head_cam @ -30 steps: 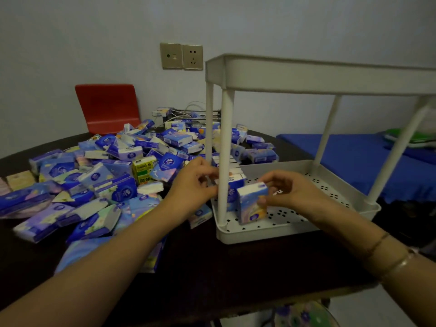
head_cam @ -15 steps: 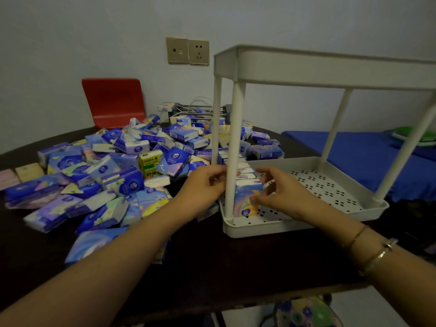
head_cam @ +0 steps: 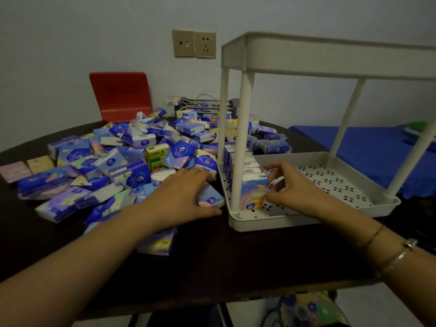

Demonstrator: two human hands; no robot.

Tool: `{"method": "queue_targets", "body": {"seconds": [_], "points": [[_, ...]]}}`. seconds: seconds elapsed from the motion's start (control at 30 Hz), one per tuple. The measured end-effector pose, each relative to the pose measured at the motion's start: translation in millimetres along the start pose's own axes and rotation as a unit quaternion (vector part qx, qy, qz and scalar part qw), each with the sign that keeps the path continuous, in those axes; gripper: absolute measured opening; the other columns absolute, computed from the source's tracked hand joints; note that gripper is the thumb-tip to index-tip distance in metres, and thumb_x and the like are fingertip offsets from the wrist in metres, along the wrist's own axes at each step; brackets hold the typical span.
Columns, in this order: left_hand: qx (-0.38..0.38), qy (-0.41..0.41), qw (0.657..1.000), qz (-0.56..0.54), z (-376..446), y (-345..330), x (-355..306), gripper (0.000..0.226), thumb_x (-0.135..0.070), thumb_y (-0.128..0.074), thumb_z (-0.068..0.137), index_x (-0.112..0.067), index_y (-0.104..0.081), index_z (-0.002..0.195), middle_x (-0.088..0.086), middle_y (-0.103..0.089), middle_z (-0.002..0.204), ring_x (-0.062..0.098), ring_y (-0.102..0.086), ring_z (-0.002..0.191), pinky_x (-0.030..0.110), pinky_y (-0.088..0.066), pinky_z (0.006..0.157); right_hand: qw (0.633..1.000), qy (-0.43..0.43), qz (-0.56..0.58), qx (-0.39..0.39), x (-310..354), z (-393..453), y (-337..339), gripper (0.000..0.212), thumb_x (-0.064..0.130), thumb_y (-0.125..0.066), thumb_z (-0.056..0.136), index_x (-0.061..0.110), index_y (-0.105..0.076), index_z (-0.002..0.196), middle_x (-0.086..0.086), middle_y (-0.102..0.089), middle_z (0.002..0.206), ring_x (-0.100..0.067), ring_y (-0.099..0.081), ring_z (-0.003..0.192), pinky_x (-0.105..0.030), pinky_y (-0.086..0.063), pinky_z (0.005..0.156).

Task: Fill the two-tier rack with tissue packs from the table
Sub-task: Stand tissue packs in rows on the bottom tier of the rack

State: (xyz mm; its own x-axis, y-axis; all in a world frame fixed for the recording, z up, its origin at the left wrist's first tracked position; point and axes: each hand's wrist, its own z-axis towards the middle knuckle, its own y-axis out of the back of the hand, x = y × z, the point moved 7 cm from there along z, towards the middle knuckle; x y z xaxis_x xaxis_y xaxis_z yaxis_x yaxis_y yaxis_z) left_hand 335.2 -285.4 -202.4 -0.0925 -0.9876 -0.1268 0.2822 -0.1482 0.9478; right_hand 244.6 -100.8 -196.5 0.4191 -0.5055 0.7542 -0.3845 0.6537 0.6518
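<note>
A white two-tier rack (head_cam: 313, 220) stands on the dark table at the right. A row of tissue packs stands upright along the left side of its lower tray. My right hand (head_cam: 290, 185) pinches the nearest upright pack (head_cam: 253, 192) in that row, thumb at its lower corner and fingers at its top. My left hand (head_cam: 182, 194) rests over a flat tissue pack (head_cam: 211, 198) lying just left of the rack, fingers curled around it. A large heap of blue and purple tissue packs (head_cam: 118, 166) covers the table's left half. The rack's upper tier (head_cam: 330, 55) is seen from below.
A yellow-green pack (head_cam: 157, 158) lies in the heap. Behind the table a red chair back (head_cam: 120, 95) stands and a wall socket (head_cam: 194, 43) sits on the wall. A blue bed (head_cam: 368, 147) lies to the right. The dark table edge (head_cam: 236, 300) runs near me.
My left hand has left the rack's corner post and dropped left onto a flat pack on the table. My right hand stood its pack upright at the near end of the row.
</note>
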Motion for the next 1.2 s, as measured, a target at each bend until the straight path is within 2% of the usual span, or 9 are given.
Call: {"method": "queue_targets", "body": {"seconds": [0.2, 0.3, 0.53, 0.63, 0.73, 0.83, 1.0, 1.1, 1.2], "points": [[0.013, 0.008, 1.000, -0.006, -3, -9, -1, 0.046, -0.038, -0.062, 0.083, -0.023, -0.050, 0.124, -0.004, -0.055, 0.124, 0.016, -0.052, 0.108, 0.034, -0.044, 0.092, 0.998, 0.003, 0.038, -0.049, -2, -4, 5, 0.042, 0.010, -0.067, 0.080, 0.020, -0.043, 0.113, 0.003, -0.052, 0.102, -0.012, -0.055, 0.078, -0.033, -0.051, 0.072], [0.011, 0.036, 0.997, -0.068, -6, -2, 2, 0.039, -0.041, -0.059, 0.082, -0.026, -0.054, 0.118, -0.005, -0.062, 0.110, 0.014, -0.059, 0.098, 0.038, -0.049, 0.084, 0.995, 0.016, 0.066, -0.070, -3, -6, 8, 0.033, 0.005, -0.061, 0.084, 0.020, -0.045, 0.110, 0.002, -0.053, 0.102, -0.012, -0.055, 0.079, -0.025, -0.050, 0.065], [-0.120, 0.071, 0.979, -0.146, -16, 28, 3, 0.023, -0.031, -0.041, 0.097, -0.016, -0.057, 0.101, 0.005, -0.060, 0.076, 0.018, -0.056, 0.068, 0.043, -0.048, 0.066, 0.990, 0.032, 0.104, -0.091, -5, -7, 10, 0.026, 0.002, -0.057, 0.086, 0.021, -0.049, 0.103, 0.002, -0.056, 0.099, -0.014, -0.056, 0.078, -0.034, -0.052, 0.074], [-0.179, 0.128, 0.942, -0.252, -18, 42, 11, 0.014, -0.026, -0.042, 0.099, -0.020, -0.054, 0.098, 0.007, -0.057, 0.073, 0.019, -0.055, 0.064, 0.030, -0.044, 0.059, 0.987, 0.037, 0.121, -0.098, -5, -6, 11, 0.025, 0.002, -0.057, 0.086, 0.024, -0.051, 0.097, 0.001, -0.057, 0.098, -0.017, -0.058, 0.082, -0.036, -0.054, 0.074], [-0.172, 0.149, 0.876, -0.425, -13, 50, 10, 0.018, -0.022, -0.038, 0.101, -0.024, -0.055, 0.095, 0.005, -0.064, 0.086, 0.016, -0.065, 0.075, 0.033, -0.055, 0.072, 0.984, 0.046, 0.138, -0.108, -4, -6, 16, 0.022, 0.002, -0.053, 0.087, 0.021, -0.053, 0.096, -0.001, -0.058, 0.097, -0.017, -0.058, 0.084, -0.029, -0.051, 0.070], [-0.177, 0.141, 0.837, -0.499, -9, 59, -3, 0.022, -0.019, -0.034, 0.102, -0.026, -0.054, 0.098, 0.006, -0.063, 0.089, 0.007, -0.065, 0.068, 0.028, -0.059, 0.063, 0.975, 0.086, 0.156, -0.131, 1, -14, 23, 0.016, 0.006, -0.051, 0.088, 0.021, -0.056, 0.091, -0.007, -0.059, 0.097, -0.016, -0.054, 0.076, -0.025, -0.046, 0.065], [-0.270, 0.074, 0.841, -0.463, -32, 81, -21, 0.023, -0.023, -0.033, 0.102, -0.022, -0.056, 0.106, -0.005, -0.063, 0.080, 0.008, -0.062, 0.064, 0.032, -0.057, 0.055, 0.955, 0.188, 0.200, -0.110, 31, -37, 29, 0.002, 0.016, -0.059, 0.090, 0.016, -0.058, 0.091, -0.003, -0.058, 0.087, -0.015, -0.053, 0.072, -0.027, -0.047, 0.067], [-0.249, 0.039, 0.876, -0.411, -46, 80, -45, 0.025, -0.029, -0.037, 0.098, -0.016, -0.049, 0.115, -0.009, -0.062, 0.074, 0.011, -0.061, 0.061, 0.041, -0.057, 0.060, 0.954, 0.227, 0.183, -0.065, 59, -50, 25, 0.025, 0.034, -0.062, 0.079, 0.019, -0.062, 0.099, 0.000, -0.064, 0.095, -0.023, -0.059, 0.087, -0.032, -0.052, 0.074], [-0.216, 0.006, 0.878, -0.427, -48, 78, -68, 0.024, -0.033, -0.042, 0.092, -0.016, -0.044, 0.109, -0.005, -0.067, 0.076, 0.013, -0.066, 0.063, 0.044, -0.057, 0.058, 0.960, 0.233, 0.156, -0.010, 79, -55, 10, 0.034, 0.041, -0.064, 0.072, 0.031, -0.061, 0.105, 0.012, -0.065, 0.098, -0.016, -0.062, 0.089, -0.032, -0.053, 0.071]]}}
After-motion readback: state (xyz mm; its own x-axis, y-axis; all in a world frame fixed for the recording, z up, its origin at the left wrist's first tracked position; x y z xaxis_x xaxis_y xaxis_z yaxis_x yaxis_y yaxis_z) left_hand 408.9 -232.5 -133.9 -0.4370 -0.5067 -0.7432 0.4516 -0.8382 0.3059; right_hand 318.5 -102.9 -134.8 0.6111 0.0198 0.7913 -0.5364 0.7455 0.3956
